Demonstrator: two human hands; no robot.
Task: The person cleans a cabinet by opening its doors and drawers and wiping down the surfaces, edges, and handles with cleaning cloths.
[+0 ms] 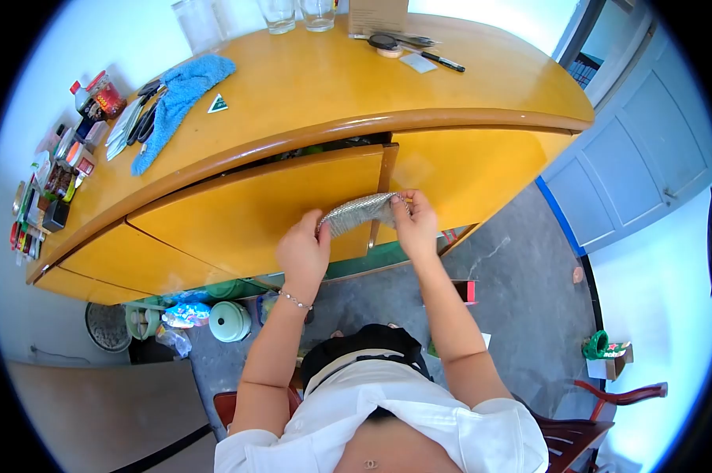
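Between my two hands is a silvery, shiny, textured piece [357,213], curved in an arch. It looks like a bendable strip or small pouch; its exact kind I cannot make out. My left hand [303,246] has closed fingers on its left end. At its right end, my right hand [415,227] pinches the upper edge between thumb and fingers. The piece is held up in front of the yellow cabinet [245,206]. Behind it, a cabinet panel stands slightly out at the top, with dark contents showing in the gap.
A blue towel [186,102] lies on the cabinet top, near several jars and bottles [72,158]. Drinking glasses [277,14], a pen [444,61] and a cardboard box [378,17] are further back. Below are a lidded green pot [230,322] and a reddish wooden chair [565,437].
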